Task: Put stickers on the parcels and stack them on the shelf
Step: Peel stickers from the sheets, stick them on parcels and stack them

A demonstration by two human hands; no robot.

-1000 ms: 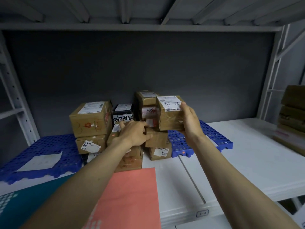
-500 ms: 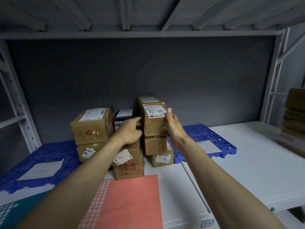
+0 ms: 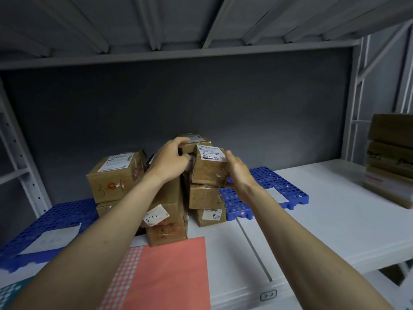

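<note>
Left blue mat point(image 3: 55, 218): at your far left on the shelf point(image 3: 335, 209), a perforated plastic mat with a white paper sheet point(image 3: 51, 237) lying flat on it.
Left parcel stack point(image 3: 116, 175): a brown cardboard box with a white label on top, sitting on a lower box that your forearm mostly hides.
Your left hand point(image 3: 171, 159): arm stretched forward and up, wrist just above the middle stack; the fingers point(image 3: 182, 140) are curled over the near top edge of the rear parcel point(image 3: 194, 142) and grip it.
Middle stack point(image 3: 165, 215): two brown boxes under your left wrist, the upper one with a tilted white sticker point(image 3: 155, 214) on its front.
Top parcel point(image 3: 210, 168): a taped brown box with a handwritten white label point(image 3: 212, 153), resting slightly tilted on the right stack, in front of and touching the rear parcel.
Right stack point(image 3: 206, 204): two boxes under that top parcel, the lowest showing a small label.
Your right hand point(image 3: 240, 173): arm reaching in from lower right, palm toward the top parcel's right side, fingers nearly straight and relaxed; you grip nothing, and whether the palm touches the box I cannot tell.
Right blue mat point(image 3: 279, 191): behind your right wrist.
Pink sheet point(image 3: 169, 274): flat on the shelf's front edge.
Far-right boxes point(image 3: 391, 157): a dim stack.
</note>
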